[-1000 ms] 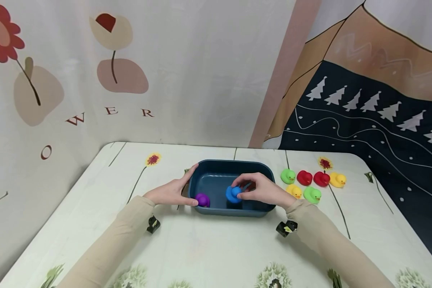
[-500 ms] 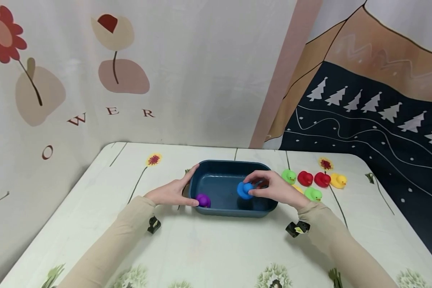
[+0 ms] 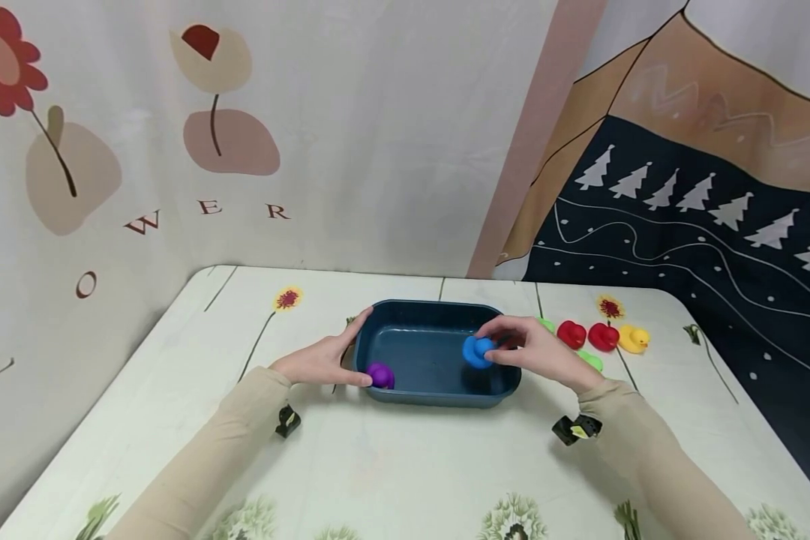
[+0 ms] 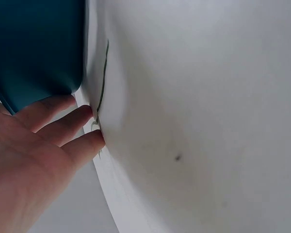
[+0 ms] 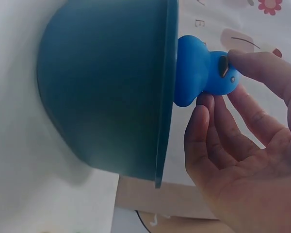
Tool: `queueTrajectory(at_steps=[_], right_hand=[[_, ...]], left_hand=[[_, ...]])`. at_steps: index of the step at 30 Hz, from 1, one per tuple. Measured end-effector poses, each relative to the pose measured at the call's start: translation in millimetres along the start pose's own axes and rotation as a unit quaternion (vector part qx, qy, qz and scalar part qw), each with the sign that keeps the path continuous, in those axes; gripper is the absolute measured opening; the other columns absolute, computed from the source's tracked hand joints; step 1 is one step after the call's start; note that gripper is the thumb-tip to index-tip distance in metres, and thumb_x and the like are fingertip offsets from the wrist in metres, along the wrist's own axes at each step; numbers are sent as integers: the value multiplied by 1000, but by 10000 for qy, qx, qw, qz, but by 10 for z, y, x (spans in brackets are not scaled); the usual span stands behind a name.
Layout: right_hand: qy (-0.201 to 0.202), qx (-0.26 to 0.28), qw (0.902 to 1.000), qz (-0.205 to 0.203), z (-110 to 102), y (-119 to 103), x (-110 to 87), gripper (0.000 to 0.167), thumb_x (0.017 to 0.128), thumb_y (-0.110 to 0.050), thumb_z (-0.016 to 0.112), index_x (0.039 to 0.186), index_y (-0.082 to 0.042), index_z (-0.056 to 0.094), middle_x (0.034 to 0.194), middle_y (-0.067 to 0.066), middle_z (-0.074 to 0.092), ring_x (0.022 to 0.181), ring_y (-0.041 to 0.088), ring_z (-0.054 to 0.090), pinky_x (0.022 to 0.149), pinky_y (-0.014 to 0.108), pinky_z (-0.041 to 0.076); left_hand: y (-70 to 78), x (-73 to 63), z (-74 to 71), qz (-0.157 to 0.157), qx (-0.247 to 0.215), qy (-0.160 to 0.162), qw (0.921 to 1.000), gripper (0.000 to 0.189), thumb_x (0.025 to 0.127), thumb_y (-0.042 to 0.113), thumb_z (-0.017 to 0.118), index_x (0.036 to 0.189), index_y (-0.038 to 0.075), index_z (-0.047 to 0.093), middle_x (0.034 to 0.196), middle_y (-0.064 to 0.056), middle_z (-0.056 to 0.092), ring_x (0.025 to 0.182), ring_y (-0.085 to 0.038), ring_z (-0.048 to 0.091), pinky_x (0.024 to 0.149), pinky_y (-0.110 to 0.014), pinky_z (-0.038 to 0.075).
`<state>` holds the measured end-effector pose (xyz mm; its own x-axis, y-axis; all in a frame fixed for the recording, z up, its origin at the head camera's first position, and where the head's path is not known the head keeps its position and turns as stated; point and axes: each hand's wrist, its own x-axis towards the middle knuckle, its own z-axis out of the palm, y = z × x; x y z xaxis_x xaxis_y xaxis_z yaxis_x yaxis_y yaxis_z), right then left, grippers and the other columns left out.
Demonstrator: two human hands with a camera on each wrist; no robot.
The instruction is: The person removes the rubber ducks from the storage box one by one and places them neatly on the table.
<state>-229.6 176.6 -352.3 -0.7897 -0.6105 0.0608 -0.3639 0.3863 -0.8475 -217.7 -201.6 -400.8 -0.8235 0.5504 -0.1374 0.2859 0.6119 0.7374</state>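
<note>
My right hand [image 3: 538,351] pinches a blue rubber duck [image 3: 475,352] by the head, over the right half of a dark blue rectangular tub [image 3: 412,352]. Seen from the right wrist, the blue duck [image 5: 191,70] shows at rim height beside the tub's wall [image 5: 102,92], thumb and fingertips at its head. A purple rubber duck [image 3: 379,375] sits in the tub's near left corner. At the tub's left end, my left hand [image 3: 324,361] spreads its thumb and fingers along the outside. In the left wrist view those fingers [image 4: 63,131] are nearly straight, one tip touching the tub.
Right of the tub stand several rubber ducks: two red ones [image 3: 571,335], a yellow one [image 3: 633,339] and a green one [image 3: 591,360], with others partly behind my right hand. A flower-print cloth [image 3: 405,465] covers the table; printed curtains [image 3: 378,150] hang behind.
My right hand has carried the blue duck rightward and slightly up, from the tub's middle toward its right end. The left hand, tub and purple duck have stayed in place.
</note>
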Motion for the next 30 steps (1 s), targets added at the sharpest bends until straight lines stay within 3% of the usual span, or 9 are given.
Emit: queueTrajectory(at_steps=[8,17,30], right_hand=[[240,-20,9996,122,-85,28,-100,27,89,-11,70,115,-2,66,110,10,63,99,28,56,83,32,50],[452,-26,9972,598,-197,55,-231,30,89,-16,71,117,-4,65,113,11,62,100,31,57,80,30,51],[644,-160,9951,731,-342,89,-364,33,90,-15,70,119,-1,63,113,14,62,99,30,57,79,27,51]], left_hand=[[10,-4,-2,-3,52,-17,10000,117,79,48,77,155,29,-11,157,-20,11,135,-39,32,108,-55,26],[20,-1,-4,128,68,10,9999,117,80,47,76,155,23,-10,157,-22,13,133,-41,36,106,-56,28],[31,-6,-11,78,2,-32,10000,116,81,45,76,155,25,-11,156,-24,14,134,-40,34,107,-57,27]])
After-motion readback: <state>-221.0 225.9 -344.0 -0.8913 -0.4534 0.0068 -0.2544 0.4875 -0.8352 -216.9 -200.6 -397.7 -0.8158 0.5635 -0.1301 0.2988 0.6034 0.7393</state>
